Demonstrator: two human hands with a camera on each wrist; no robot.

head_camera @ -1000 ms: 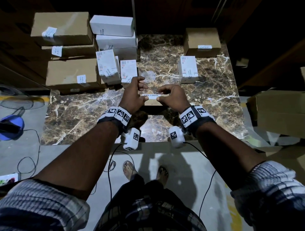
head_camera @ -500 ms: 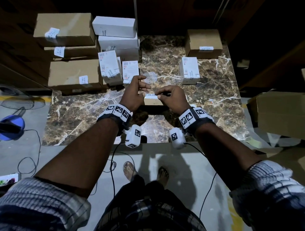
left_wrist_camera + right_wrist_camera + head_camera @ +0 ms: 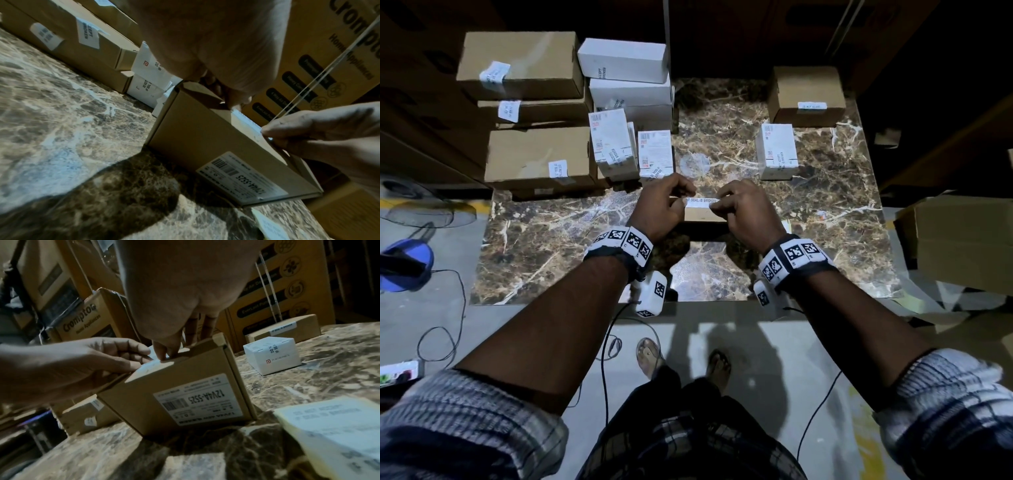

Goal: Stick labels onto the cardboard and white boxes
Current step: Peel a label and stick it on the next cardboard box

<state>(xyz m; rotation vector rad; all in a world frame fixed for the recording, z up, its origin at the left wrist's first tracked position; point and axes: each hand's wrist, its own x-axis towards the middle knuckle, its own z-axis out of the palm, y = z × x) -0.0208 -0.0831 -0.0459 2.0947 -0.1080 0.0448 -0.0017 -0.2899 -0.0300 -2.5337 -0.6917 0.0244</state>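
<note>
A small cardboard box (image 3: 703,216) stands at the middle of the marble table (image 3: 544,246), with a printed barcode sticker (image 3: 197,400) on its near side. A white label strip (image 3: 700,202) lies along the box's top near edge. My left hand (image 3: 681,202) pinches the strip's left end with curled fingers. My right hand (image 3: 717,205) pinches its right end. In the left wrist view the label (image 3: 246,120) runs along the box (image 3: 201,142) edge between both hands. In the right wrist view my thumb presses the label (image 3: 151,365) onto the box (image 3: 185,382).
Labelled cardboard boxes (image 3: 537,157) and white boxes (image 3: 623,61) are stacked at the back left. One white box (image 3: 777,150) and a cardboard box (image 3: 806,94) sit at the back right. A label sheet (image 3: 339,426) lies right of the box. Large cartons (image 3: 962,236) stand beside the table.
The left hand's raised fingers have curled down onto the label. Both hands have drawn the strip flatter along the box's top edge.
</note>
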